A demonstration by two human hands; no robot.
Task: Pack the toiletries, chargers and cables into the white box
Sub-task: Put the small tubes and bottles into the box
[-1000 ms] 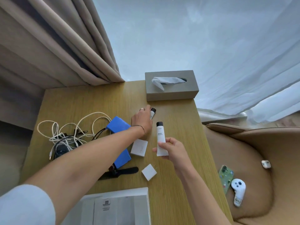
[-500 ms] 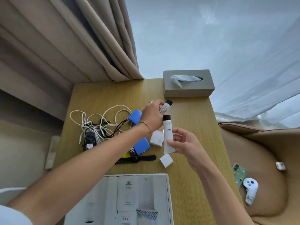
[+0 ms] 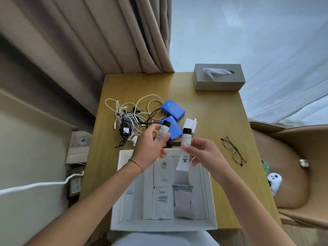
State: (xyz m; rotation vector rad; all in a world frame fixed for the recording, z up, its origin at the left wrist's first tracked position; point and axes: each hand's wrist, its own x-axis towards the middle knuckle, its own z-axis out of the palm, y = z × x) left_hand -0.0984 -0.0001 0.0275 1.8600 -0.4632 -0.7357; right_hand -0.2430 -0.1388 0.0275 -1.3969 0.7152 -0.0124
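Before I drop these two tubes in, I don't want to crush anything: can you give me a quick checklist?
1. Left hand grips small tube: ok.
2. Right hand holds tall tube: ok.
3. Both caps on: ok.
4. White box open beneath hands: ok.
5. Free slot beside the sachets: cannot tell.
6. Cables packed: not ok, on table.

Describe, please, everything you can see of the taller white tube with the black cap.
The taller white tube is a slim, plastic-looking squeeze tube with a black screw cap on top and small dark print down its front. Its cap is on. It stands nearly upright, cap away from the person, pinched at mid-body by the right hand, above the far edge of the white box. Nothing else touches it.
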